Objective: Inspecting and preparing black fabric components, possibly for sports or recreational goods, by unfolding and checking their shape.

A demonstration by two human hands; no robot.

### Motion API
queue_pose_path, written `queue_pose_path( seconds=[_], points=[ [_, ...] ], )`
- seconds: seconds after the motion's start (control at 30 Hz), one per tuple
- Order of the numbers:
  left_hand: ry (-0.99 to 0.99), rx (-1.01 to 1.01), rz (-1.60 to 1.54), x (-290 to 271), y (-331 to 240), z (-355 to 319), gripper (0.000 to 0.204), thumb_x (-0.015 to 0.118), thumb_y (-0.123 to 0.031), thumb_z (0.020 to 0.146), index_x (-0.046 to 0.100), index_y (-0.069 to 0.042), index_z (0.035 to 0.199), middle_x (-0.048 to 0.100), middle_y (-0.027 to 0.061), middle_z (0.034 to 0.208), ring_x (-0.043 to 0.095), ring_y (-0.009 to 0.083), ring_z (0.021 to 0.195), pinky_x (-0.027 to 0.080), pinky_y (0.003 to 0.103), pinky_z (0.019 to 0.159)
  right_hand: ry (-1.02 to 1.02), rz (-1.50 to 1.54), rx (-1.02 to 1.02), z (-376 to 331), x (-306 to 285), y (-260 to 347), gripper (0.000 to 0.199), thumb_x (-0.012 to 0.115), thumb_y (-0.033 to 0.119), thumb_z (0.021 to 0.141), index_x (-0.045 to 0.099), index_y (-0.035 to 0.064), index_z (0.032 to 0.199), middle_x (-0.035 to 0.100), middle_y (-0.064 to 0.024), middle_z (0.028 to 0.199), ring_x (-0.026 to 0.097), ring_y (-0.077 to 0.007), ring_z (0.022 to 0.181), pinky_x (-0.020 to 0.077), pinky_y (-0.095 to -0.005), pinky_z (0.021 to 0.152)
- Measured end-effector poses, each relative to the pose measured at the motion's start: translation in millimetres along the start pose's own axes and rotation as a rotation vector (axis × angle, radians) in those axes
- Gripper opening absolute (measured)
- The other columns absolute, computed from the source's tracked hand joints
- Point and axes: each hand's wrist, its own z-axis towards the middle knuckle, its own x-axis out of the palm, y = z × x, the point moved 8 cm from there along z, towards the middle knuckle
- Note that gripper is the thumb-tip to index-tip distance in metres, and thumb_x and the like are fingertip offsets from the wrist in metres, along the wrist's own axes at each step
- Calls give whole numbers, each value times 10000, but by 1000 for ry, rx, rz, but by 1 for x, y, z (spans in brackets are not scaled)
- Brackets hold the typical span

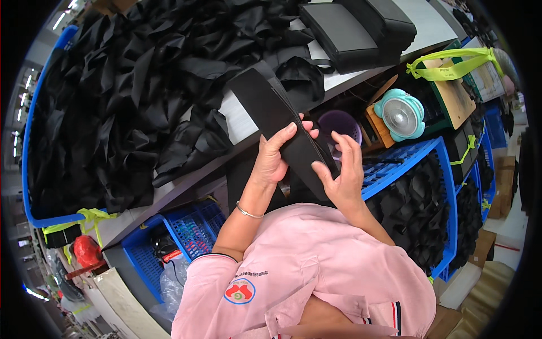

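Note:
A long, thin stack of black fabric pieces (261,106) slants across in front of my chest, its layers fanning slightly along the right edge. My left hand (275,153) is closed around the middle of it, thumb on top and fingertips showing past the far edge. Beside the stack's lower right edge is my right hand (345,176), its thumb apart from its curved fingers. That thumb tip is close to the layers; whether it touches them I cannot tell. Loose black fabric pieces (113,113) lie heaped just beyond, on the left.
A blue-rimmed bin (25,169) edges the heap. Neat black stacks (344,37) sit on the white table (339,85) at the far right. Right of my hands are a purple basket (341,121), a teal fan (400,114) and a blue crate (446,198). Another blue crate (144,254) stands lower left.

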Motion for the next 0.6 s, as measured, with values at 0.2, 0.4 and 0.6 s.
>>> queue_pose_path(
  seconds=[0.2, 0.4, 0.6],
  points=[
    [-47, 211, 527, -8, 8, 2, 464, 705, -289, 943, 626, 51, 1250, 591, 208, 1354, 575, 282, 1237, 456, 399, 1045, 275, 660, 582, -30, 39, -58, 484, 646, 159, 981, 513, -37, 1403, 671, -186, 1255, 645, -197, 1125, 486, -305, 974],
    [-406, 839, 1676, -19, -55, 50, 238, 679, -123, 906, 765, -90, 1125, 508, 197, 1455, 470, 375, 1279, 395, 414, 1084, 243, 273, 393, -17, 23, -74, 441, 631, 153, 984, 552, -18, 1382, 705, -191, 1055, 684, -213, 942, 516, -309, 843],
    [-147, 875, 1613, 1, -54, 88, 478, 547, 120, 756, 707, -7, 1189, 617, 128, 1376, 574, 324, 1029, 486, 371, 955, 239, 71, 351, 9, 28, -62, 429, 637, 109, 958, 570, 25, 1374, 658, -252, 778, 683, -365, 651, 525, -377, 625]
  ],
)
